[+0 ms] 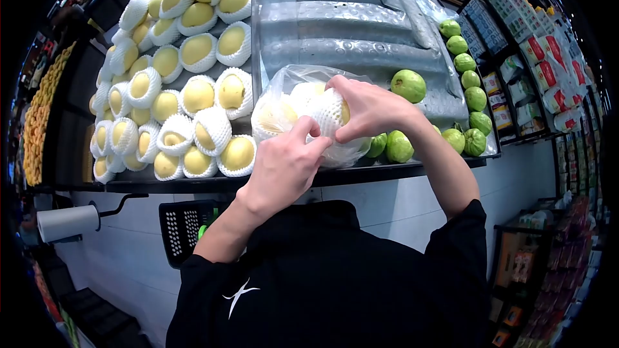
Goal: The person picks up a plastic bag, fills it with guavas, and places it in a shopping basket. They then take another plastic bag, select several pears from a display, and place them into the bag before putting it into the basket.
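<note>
A clear plastic bag (pixel 271 106) with several pale yellow fruits in white foam nets inside rests at the front edge of the display. My left hand (pixel 287 161) is closed, thumb and forefinger pinching the bag's plastic at its near side. Thumb and fingers of my right hand (pixel 374 108) curl round one yellow fruit in a foam net (pixel 330 111) at the bag's right side. Left of the bag lie rows of similar netted yellow fruit (pixel 198 95). Green guavas (pixel 400 147) sit just to its right, partly behind my right forearm.
Grey ridged liner (pixel 322 19) covers the display behind the bag, with a lone guava (pixel 408 86) on it. More guavas (pixel 476 98) line the right edge. A bag roll (pixel 68 223) juts out at lower left; a black shopping basket (pixel 184 232) stands below the display.
</note>
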### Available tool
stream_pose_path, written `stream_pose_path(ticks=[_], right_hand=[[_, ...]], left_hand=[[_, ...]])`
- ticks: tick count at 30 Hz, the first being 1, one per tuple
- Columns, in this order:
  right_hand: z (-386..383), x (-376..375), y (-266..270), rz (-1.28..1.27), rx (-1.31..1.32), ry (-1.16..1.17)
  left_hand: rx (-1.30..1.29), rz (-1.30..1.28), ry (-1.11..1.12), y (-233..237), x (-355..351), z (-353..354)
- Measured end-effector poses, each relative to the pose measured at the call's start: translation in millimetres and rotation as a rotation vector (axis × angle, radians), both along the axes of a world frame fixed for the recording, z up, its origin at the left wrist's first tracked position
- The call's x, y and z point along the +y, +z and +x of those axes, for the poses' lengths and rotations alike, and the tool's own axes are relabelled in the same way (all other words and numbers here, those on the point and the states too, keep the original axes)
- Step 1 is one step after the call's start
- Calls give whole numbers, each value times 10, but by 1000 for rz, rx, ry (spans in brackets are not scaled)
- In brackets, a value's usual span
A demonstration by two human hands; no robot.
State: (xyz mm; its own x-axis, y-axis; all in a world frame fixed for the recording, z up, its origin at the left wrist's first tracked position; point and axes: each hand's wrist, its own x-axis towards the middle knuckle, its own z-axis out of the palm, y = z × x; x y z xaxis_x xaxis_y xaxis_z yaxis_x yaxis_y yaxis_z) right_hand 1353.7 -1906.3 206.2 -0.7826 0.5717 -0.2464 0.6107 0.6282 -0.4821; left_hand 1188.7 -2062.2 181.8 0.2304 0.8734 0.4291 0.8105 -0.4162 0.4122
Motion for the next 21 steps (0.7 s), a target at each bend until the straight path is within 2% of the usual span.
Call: stream_pose_path(ticks=[2, 4, 5, 7, 11, 15, 17, 18, 21], right_hand=[[-55, -50, 1, -12, 11, 33], [-120, -106, -24, 86, 98, 111], [-158, -115, -17, 84, 101, 111], [-236, -110, 42, 80, -157, 195], [-357, -125, 208, 104, -332, 310], [-371, -90, -75, 147, -298, 288], [-318, -162, -79, 224, -362, 263], [-329, -178, -70, 182, -388, 225], [-282, -184, -212, 208, -272, 180]], left_hand=[[30, -5, -35, -16, 24, -26], [-163, 5, -68, 69, 17, -34], [-159, 3, -68, 110, 18, -54], [-295, 12, -57, 183, 32, -119], [-330, 75, -65, 164, 53, -119], [-333, 141, -71, 97, 60, -208], [-333, 198, 143, 126, 56, -273], [-288, 96, 142, 12, 84, -395], [-134, 79, 133, -241, 278, -428]])
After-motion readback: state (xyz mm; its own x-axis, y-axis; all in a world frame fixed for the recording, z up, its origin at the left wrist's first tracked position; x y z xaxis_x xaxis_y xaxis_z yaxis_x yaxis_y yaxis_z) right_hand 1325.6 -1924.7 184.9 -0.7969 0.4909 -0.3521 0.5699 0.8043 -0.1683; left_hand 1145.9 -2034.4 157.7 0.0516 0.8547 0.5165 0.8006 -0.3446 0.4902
